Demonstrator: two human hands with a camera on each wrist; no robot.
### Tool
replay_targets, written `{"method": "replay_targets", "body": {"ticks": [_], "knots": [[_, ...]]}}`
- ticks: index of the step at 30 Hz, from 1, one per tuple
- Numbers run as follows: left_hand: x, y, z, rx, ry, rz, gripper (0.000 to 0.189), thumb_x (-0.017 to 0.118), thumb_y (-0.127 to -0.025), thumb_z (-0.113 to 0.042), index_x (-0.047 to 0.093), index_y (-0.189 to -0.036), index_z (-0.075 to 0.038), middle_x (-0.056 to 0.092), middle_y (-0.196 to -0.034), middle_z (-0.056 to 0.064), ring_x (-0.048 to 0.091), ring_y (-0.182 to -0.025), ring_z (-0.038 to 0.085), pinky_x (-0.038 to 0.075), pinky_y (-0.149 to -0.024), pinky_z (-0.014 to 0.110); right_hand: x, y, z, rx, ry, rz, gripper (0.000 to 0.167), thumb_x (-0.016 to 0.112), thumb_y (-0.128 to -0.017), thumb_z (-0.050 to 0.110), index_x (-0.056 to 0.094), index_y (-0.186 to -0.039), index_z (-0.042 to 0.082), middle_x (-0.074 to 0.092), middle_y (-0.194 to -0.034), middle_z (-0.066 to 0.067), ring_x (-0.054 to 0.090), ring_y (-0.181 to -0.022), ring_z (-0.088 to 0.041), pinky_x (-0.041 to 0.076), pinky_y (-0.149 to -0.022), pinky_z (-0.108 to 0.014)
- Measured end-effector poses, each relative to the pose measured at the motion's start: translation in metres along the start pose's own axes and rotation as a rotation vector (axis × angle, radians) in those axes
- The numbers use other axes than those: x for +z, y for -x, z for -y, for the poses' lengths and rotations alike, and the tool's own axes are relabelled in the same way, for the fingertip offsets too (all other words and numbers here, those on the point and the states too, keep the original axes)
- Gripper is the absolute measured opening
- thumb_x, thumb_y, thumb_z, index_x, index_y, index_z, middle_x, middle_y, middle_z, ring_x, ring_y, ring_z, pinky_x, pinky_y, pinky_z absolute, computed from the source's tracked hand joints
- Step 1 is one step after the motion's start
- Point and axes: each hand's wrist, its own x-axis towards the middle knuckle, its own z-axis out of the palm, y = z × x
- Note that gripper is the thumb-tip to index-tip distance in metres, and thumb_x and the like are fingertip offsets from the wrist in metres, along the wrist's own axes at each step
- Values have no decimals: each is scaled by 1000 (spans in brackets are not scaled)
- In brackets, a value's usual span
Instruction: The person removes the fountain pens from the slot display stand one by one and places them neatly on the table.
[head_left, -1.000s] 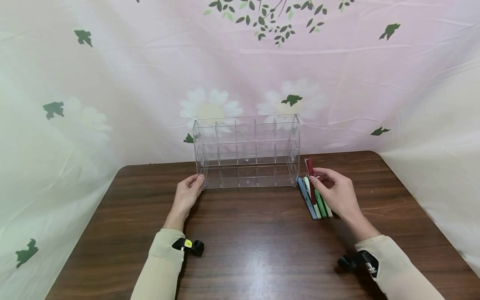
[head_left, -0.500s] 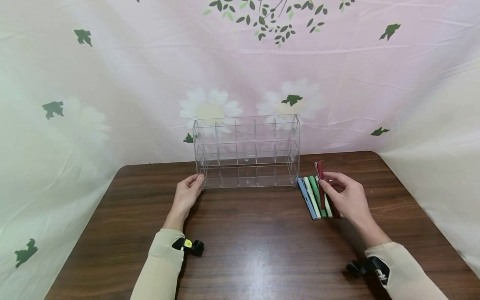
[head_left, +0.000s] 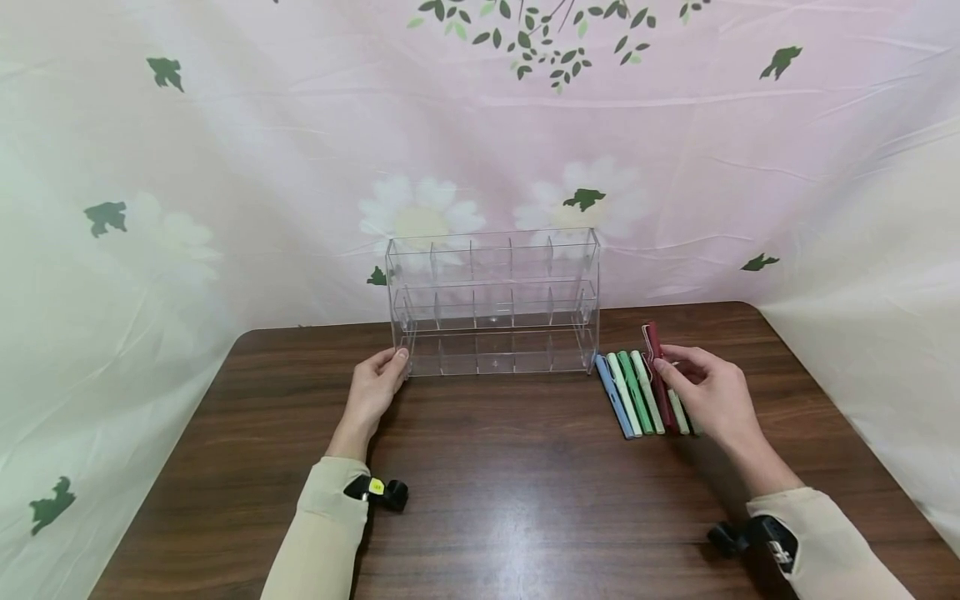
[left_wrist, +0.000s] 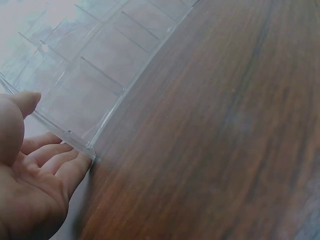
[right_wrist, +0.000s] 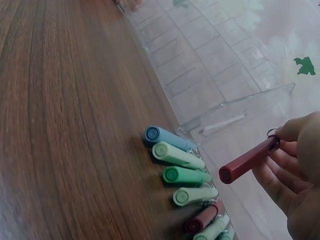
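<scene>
A clear tiered organizer (head_left: 495,364) with divided compartments stands at the back of the table. My left hand (head_left: 373,387) grips its lower left front corner; in the left wrist view the thumb lies at the side wall's edge and the other fingers (left_wrist: 72,170) are outside it. My right hand (head_left: 712,396) pinches a red pen (right_wrist: 247,161) with a wire clip, held above a row of pens. That row runs from a blue pen (right_wrist: 167,138) through pale green and green pens (right_wrist: 186,175) to a second red pen (right_wrist: 202,218) and more greenish ones, partly hidden by my hand in the head view.
The brown wooden table (head_left: 480,483) extends in front of the organizer. A printed cloth (head_left: 300,167) with flowers and birds hangs behind and at both sides. The pen row lies close to the organizer's right end.
My right hand has moved rightward along the row with the red pen, uncovering more pens to its left. My left hand and the organizer have stayed put.
</scene>
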Motion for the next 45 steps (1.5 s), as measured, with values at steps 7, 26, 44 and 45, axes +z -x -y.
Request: {"method": "replay_targets", "body": {"ticks": [7,26,44,45], "knots": [[0,2,-1,-8,-5,-1,59,53,-116,-27,41,-160,11,52,-160,30,51,-152,38,48,-123,41,-5,0,-9,18,34,18,32,74,-105,22,76,-130,2,80,-108,-24,55,-79,20,48,-63,-6],[-1,-2,-1,-5,10,-3,59,53,-116,-27,42,-159,11,53,-160,29,52,-151,36,48,-122,38,-18,-1,-32,135,150,57,41,66,-109,32,74,-133,0,77,-118,-29,60,-86,-1,47,-61,-11],[0,-1,0,-15,-1,1,60,53,-116,-28,40,-161,10,52,-161,28,52,-151,37,48,-122,39,-18,0,-61,226,225,89,43,63,-110,31,73,-129,-5,72,-120,-37,67,-104,-49,56,-78,-55],[0,-1,0,-16,1,0,60,53,-116,-28,40,-160,10,52,-161,29,52,-151,37,48,-123,39,-18,0,-62,225,231,94,43,63,-110,31,72,-129,-6,72,-120,-38,66,-105,-51,56,-80,-59]]}}
